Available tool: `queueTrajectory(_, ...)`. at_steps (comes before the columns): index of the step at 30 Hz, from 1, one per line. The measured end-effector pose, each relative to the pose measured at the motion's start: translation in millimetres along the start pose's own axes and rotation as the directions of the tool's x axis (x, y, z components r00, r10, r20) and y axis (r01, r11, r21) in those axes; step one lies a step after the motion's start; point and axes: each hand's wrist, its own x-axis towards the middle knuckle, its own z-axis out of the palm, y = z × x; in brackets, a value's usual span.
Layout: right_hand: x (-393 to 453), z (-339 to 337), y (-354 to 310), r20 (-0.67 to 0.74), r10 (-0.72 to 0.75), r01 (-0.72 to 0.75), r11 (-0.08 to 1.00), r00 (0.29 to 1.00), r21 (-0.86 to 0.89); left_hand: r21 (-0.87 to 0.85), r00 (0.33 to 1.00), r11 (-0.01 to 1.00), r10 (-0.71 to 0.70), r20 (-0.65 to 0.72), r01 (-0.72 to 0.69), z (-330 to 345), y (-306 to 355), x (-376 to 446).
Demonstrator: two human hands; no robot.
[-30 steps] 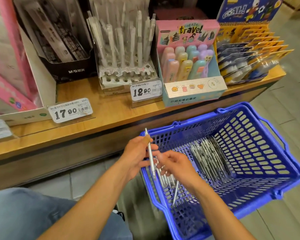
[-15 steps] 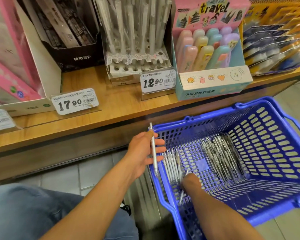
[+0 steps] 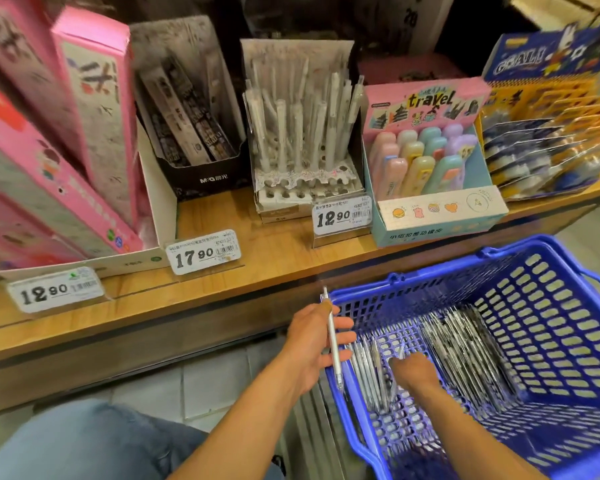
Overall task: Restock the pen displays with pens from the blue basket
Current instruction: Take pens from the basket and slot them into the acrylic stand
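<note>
A blue basket sits on the floor below the wooden shelf. Inside it lie a row of white wrapped pens on the left and a pile of dark-patterned pens in the middle. My left hand grips one white pen upright beside the basket's left rim. My right hand is down inside the basket on the white pens, fingers curled among them; what it holds is hidden. The white pen display stands on the shelf, with several pens upright in it.
On the wooden shelf stand pink boxes, a black M&G pen box, a pastel "travel" eraser box and a yellow-blue "GOAL!" display. Price tags line the shelf front. My knee is at lower left.
My right hand let go of the pen held by my left hand and went down into the basket among the white pens. The view has shifted closer to the shelf.
</note>
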Motion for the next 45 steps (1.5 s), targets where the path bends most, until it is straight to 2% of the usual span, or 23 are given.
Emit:
queueTrajectory(3, -23, -24, -19, -0.049, -0.142, 0.148, 0.978, 0.989, 0.146, 0.009, 1.000, 1.000, 0.003, 0.012, -0.003, 0, 0, 0)
queueTrajectory(5, -51, -33, -29, -0.057, -0.267, 0.272, 0.919, 0.962, 0.285, 0.018, 1.000, 1.000, 0.005, 0.024, -0.006, -1, -1, -2)
queueTrajectory(8, -97, -35, -43, -0.072, -0.467, 0.449, 0.780, 0.881, 0.436, 0.016, 0.999, 1.000, 0.013, 0.043, -0.014, 0, -1, -2)
queueTrajectory(11, -129, -25, -59, -0.045, -0.590, 0.526, 0.679, 0.806, 0.512, 0.010, 0.996, 1.000, 0.023, 0.090, -0.024, 0, -2, -3)
queueTrajectory(15, -139, -12, -72, -0.046, -0.605, 0.549, 0.685, 0.795, 0.479, 0.055, 0.996, 0.997, 0.042, 0.073, -0.046, -3, -6, -2)
queueTrajectory(17, -131, -15, -73, -0.046, -0.599, 0.511, 0.637, 0.800, 0.577, -0.006, 0.998, 0.999, 0.033, 0.053, -0.033, -5, -7, 2)
queueTrajectory(19, -112, -16, -70, -0.055, -0.545, 0.423, 0.578, 0.837, 0.698, -0.047, 0.999, 0.999, 0.029, 0.031, -0.027, -4, -8, 5)
queueTrajectory(21, -76, -13, -63, -0.080, -0.370, 0.305, 0.604, 0.926, 0.737, -0.034, 1.000, 0.999, 0.028, 0.010, -0.027, -3, -8, 5)
queueTrajectory(23, -36, -3, -50, -0.080, -0.199, 0.205, 0.759, 0.977, 0.618, -0.038, 1.000, 0.999, 0.022, 0.003, -0.021, -3, -8, 5)
queueTrajectory(25, 2, 12, -30, -0.053, -0.128, 0.138, 0.938, 0.990, 0.317, -0.047, 1.000, 0.999, 0.021, 0.011, -0.021, -5, -7, 5)
queueTrajectory(26, 16, 20, -20, -0.026, -0.105, 0.108, 0.983, 0.994, 0.148, -0.046, 1.000, 0.999, 0.022, 0.013, -0.021, -5, -7, 5)
queueTrajectory(29, 40, 42, 4, 0.041, -0.050, 0.057, 0.984, 0.998, -0.169, -0.045, 1.000, 0.999, 0.021, 0.019, -0.020, -6, -6, 5)
queueTrajectory(33, 52, 60, 20, 0.090, -0.040, 0.072, 0.921, 0.995, -0.383, -0.043, 1.000, 0.999, 0.021, 0.014, -0.020, -6, -6, 6)
queueTrajectory(37, 54, 68, 31, 0.093, 0.014, 0.032, 0.879, 0.996, -0.477, -0.039, 1.000, 0.999, 0.021, 0.016, -0.020, -5, -5, 5)
queueTrajectory(41, 46, 61, 34, 0.134, -0.011, 0.073, 0.883, 0.991, -0.464, -0.033, 1.000, 0.999, 0.021, 0.023, -0.020, -4, -3, 4)
queueTrajectory(43, 42, 49, 29, 0.162, -0.055, 0.115, 0.914, 0.985, -0.388, -0.040, 1.000, 0.999, 0.021, 0.021, -0.020, -3, -3, 4)
queueTrajectory(45, 33, 34, 20, 0.154, -0.122, 0.149, 0.972, 0.981, -0.181, -0.045, 1.000, 0.999, 0.020, 0.018, -0.019, -1, -3, 3)
